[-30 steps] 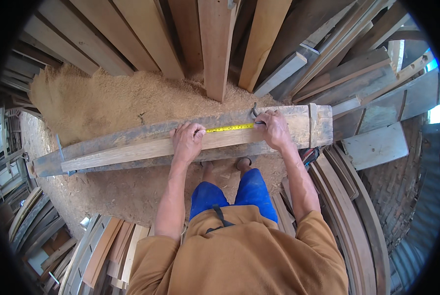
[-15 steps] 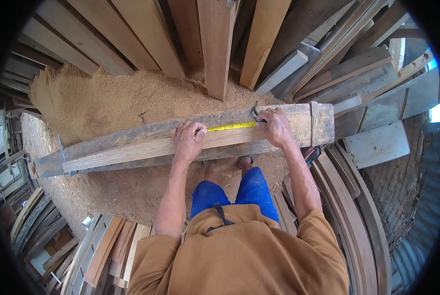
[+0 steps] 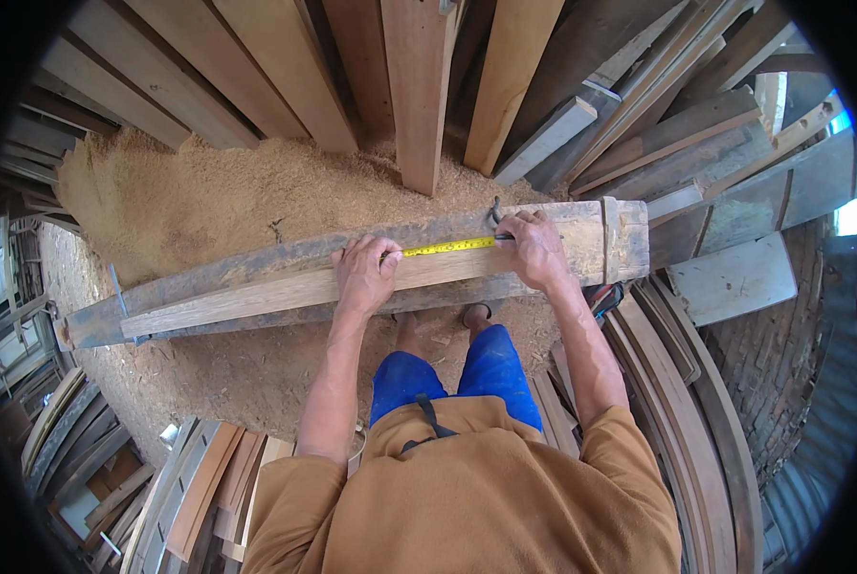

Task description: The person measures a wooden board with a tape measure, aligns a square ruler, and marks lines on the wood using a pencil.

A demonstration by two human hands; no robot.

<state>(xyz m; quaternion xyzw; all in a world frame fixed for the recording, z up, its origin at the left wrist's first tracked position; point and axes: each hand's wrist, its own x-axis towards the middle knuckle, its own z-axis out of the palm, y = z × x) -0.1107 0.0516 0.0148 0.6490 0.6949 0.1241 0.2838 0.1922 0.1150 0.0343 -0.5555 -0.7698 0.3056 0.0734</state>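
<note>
A yellow tape measure [image 3: 449, 247] is drawn out along a pale wooden board [image 3: 246, 298], between my two hands. My left hand [image 3: 364, 271] is closed around the tape's left end, its fingers resting over the board. At the tape's right end my right hand [image 3: 535, 251] is closed, with a small dark part showing by its fingers. Which hand covers the tape's case I cannot tell. The board lies lengthwise on a thick, worn wooden beam [image 3: 505, 286]. A curved metal hook [image 3: 496, 210] stands at the beam's far edge, close to my right hand.
Sawdust [image 3: 189, 206] is heaped beyond the beam. Several upright planks [image 3: 419, 96] lean at the far side. A thin blue strip [image 3: 120, 292] crosses the beam's left end. Stacked boards stand at the lower left [image 3: 203, 488] and lower right [image 3: 672, 411].
</note>
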